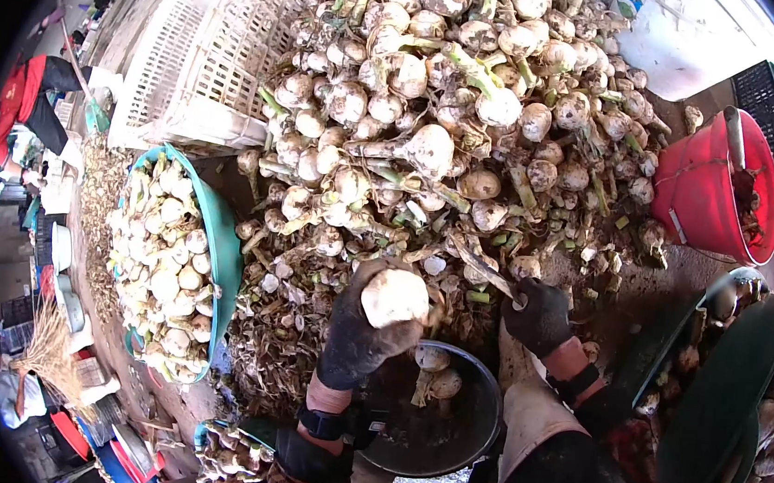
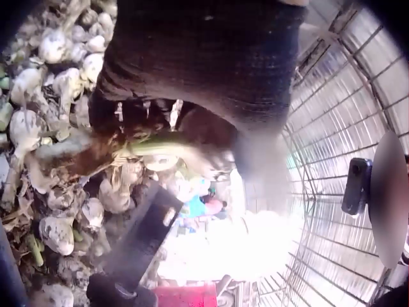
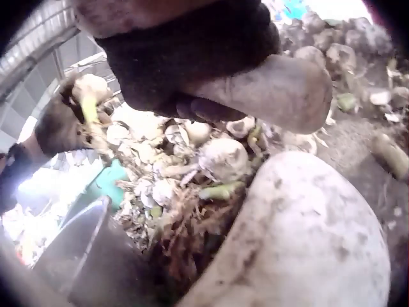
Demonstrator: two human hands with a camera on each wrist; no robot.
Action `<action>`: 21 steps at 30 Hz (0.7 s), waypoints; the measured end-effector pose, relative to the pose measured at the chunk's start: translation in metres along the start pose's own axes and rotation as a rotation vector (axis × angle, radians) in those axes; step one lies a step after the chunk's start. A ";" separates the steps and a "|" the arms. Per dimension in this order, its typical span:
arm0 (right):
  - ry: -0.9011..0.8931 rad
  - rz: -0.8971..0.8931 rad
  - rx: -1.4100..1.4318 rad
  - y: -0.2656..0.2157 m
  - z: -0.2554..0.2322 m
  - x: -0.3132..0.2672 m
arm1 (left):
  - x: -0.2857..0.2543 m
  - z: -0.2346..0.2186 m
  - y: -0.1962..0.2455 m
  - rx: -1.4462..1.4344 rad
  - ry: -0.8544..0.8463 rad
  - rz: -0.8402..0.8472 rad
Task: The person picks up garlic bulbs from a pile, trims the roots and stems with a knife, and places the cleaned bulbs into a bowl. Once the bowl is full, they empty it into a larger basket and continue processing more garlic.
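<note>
A large pale garlic bulb (image 1: 395, 298) sits in my gloved left hand (image 1: 350, 331), whose fingers grip it over the heap. Its thick green stem (image 3: 91, 110) points downward in the right wrist view. My gloved right hand (image 1: 538, 319) grips a knife by its thick wooden handle (image 3: 275, 96). The narrow-looking blade (image 1: 487, 268) slants up and left over the heap, apart from the bulb. Below the hands, a dark basin (image 1: 487, 419) contains a few garlic bulbs (image 1: 444, 384). The big heap of garlic (image 1: 433, 148) with stems lies ahead of both hands.
A green tub (image 1: 227, 254) full of trimmed bulbs stands left, beside a white plastic crate (image 1: 223, 58). To the right are a red bucket (image 1: 699, 192), a black crate (image 1: 772, 111) and a green tub (image 1: 727, 386). A person in red (image 1: 14, 103) is at far left.
</note>
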State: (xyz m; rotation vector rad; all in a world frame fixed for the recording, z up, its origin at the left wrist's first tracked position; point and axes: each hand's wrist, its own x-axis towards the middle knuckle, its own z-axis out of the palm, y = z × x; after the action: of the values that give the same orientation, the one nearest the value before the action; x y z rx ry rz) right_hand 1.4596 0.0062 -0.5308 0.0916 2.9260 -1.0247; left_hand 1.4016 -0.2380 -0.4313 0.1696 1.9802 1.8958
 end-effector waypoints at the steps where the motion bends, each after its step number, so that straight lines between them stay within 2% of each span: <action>1: 0.020 0.005 0.041 -0.008 -0.002 -0.002 | 0.003 -0.007 -0.013 0.130 0.109 0.069; 2: 0.016 0.018 0.046 -0.019 -0.006 -0.004 | 0.003 -0.012 -0.023 0.260 0.211 0.129; 3: -0.074 0.071 0.120 -0.030 -0.011 -0.002 | -0.002 -0.010 -0.020 0.172 0.266 0.053; 4: -0.157 0.108 0.189 -0.038 -0.014 0.005 | -0.004 -0.006 -0.021 0.172 0.268 0.063; 5: -0.019 -0.008 0.275 -0.038 0.003 0.006 | -0.009 0.003 -0.024 -0.244 0.406 -0.037; 6: 0.005 -0.036 0.349 -0.050 -0.001 0.009 | -0.012 0.010 -0.029 -0.664 0.531 -0.143; 7: -0.005 -0.014 0.347 -0.062 -0.008 0.010 | -0.012 0.014 -0.036 -0.845 0.487 -0.086; 8: -0.015 0.013 0.343 -0.072 -0.013 0.011 | -0.010 0.022 -0.035 -0.847 0.483 -0.092; 10: -0.008 0.014 0.353 -0.073 -0.008 0.012 | -0.005 0.042 -0.030 -1.033 0.557 0.015; 12: 0.003 0.011 0.362 -0.072 -0.006 0.011 | -0.002 0.056 -0.036 -1.099 0.587 0.068; 14: 0.107 0.090 0.442 -0.071 -0.006 0.011 | 0.001 0.069 -0.039 -1.158 0.666 0.043; 15: 0.058 0.134 0.423 -0.067 -0.007 0.008 | -0.002 0.076 -0.034 -1.155 0.665 0.042; 16: 0.060 0.133 0.429 -0.060 -0.002 0.003 | -0.007 0.082 -0.025 -0.660 0.623 0.084; 18: -0.060 0.137 0.302 -0.042 0.013 -0.005 | -0.014 0.072 -0.024 -1.197 0.416 0.045; 19: -0.160 0.257 0.293 -0.032 0.013 -0.006 | -0.016 0.066 -0.019 -1.229 0.362 -0.012; 20: -0.176 0.246 0.296 -0.031 0.011 -0.007 | -0.018 0.063 -0.015 -1.263 0.313 -0.064; 21: -0.133 0.240 0.251 -0.030 0.007 -0.003 | -0.018 0.058 -0.020 -0.999 0.437 -0.082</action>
State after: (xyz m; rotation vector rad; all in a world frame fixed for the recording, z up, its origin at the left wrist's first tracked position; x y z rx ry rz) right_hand 1.4605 -0.0223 -0.5176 0.3577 2.5771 -1.2921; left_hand 1.4430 -0.1917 -0.4474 -0.6286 0.9757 2.7552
